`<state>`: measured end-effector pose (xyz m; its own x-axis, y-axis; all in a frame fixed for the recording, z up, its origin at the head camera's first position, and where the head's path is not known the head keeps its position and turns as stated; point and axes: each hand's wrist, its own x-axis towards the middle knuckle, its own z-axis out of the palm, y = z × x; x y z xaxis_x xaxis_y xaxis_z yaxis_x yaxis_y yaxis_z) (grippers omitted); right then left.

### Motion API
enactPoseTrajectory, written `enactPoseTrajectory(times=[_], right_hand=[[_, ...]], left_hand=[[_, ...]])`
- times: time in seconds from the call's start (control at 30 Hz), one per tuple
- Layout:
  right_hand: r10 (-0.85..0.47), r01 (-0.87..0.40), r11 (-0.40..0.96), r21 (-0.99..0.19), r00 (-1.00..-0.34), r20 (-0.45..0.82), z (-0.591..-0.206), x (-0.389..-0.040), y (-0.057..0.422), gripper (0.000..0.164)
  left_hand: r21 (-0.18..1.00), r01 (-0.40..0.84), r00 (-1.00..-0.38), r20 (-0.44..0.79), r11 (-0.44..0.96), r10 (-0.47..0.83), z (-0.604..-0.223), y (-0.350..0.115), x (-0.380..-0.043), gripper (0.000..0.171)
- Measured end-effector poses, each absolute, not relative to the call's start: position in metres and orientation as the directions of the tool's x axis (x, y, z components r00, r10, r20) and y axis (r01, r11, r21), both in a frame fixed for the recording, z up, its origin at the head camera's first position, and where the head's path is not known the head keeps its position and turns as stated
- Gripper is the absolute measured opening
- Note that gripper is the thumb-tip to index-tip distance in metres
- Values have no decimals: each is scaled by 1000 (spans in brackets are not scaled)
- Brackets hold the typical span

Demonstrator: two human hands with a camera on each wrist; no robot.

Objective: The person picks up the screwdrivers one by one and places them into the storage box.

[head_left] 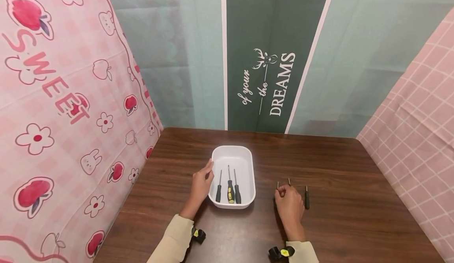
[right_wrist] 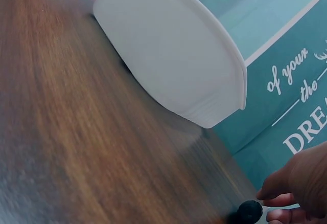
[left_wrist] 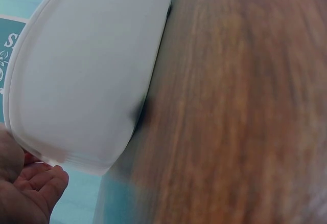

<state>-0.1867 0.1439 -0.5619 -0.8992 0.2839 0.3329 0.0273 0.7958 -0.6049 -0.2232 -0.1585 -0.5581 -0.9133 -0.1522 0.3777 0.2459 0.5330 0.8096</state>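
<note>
Well, beyond the left hand (head_left: 203, 181) I could read "SWEET" on the pink hanging (head_left: 54, 87), and ahead of both hands "of your", "the" and "DREAMS" on the dark green panel (head_left: 282, 83). Between the hands, on the counter (head_left: 340, 223), sat the white tray (head_left: 253, 176). The left hand's fairly straight fingers touched its side, with no firm grip to be seen; light pressure seemed enough to steady it. The right hand (head_left: 290, 207) had bent fingers at a black handle (right_wrist: 249, 211), though I couldn't tell whether they had closed on it. Two thin shafts (head_left: 278, 185) poked out past its fingertips, so I judged it best to pinch one handle mid-length and lift straight up. A loose screwdriver (head_left: 307, 200) lay just to its right; three screwdrivers (head_left: 231, 192) lay in the tray. Behind that hand, a yellow label (head_left: 285, 252) was illegible.
</note>
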Motion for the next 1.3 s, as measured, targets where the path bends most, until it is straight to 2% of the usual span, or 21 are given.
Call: enactPoseTrajectory(times=[1.3], right_hand=[[237, 60, 820, -569, -941, 243, -562, -187, 140, 10]], left_hand=[[818, 237, -921, 361, 524, -148, -554, -158, -221, 36]])
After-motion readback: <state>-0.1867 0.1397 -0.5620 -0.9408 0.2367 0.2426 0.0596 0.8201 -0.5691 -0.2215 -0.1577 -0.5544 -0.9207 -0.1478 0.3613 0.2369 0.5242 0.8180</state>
